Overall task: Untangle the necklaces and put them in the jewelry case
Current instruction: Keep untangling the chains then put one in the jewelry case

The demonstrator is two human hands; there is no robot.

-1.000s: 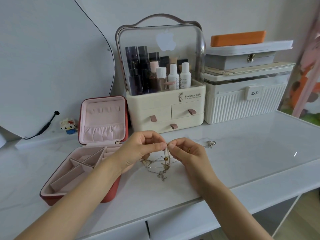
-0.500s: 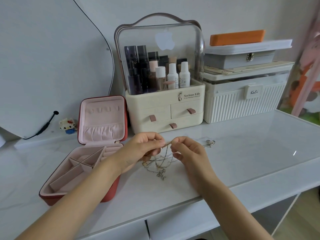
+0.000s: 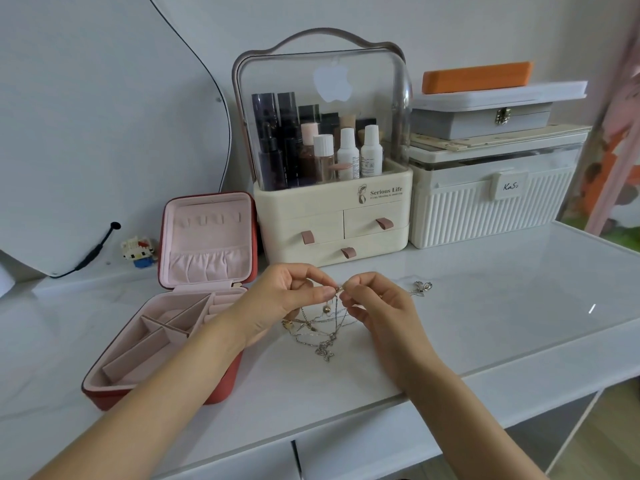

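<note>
A tangle of thin silver and gold necklaces (image 3: 320,329) hangs down onto the white table between my hands. My left hand (image 3: 287,297) pinches a chain near its small clasp, and my right hand (image 3: 375,306) pinches the same spot from the other side, fingertips almost touching. One silver strand trails right to a small pendant (image 3: 423,287) lying on the table. The red jewelry case (image 3: 104,393) stands open at the left, with a pink lining, its lid upright and its divided compartments holding nothing that I can see. My left forearm crosses the case's near right corner.
A cream cosmetics organizer (image 3: 332,216) with bottles and drawers stands just behind my hands. A white ribbed box (image 3: 485,209) with a grey box and an orange case stacked on it is at the back right. A curved mirror (image 3: 104,133) and a small toy figure (image 3: 140,252) stand at the left.
Both hands have stayed close together at the clasp, with small finger shifts. The hanging chains have spread out a little more over the table.
</note>
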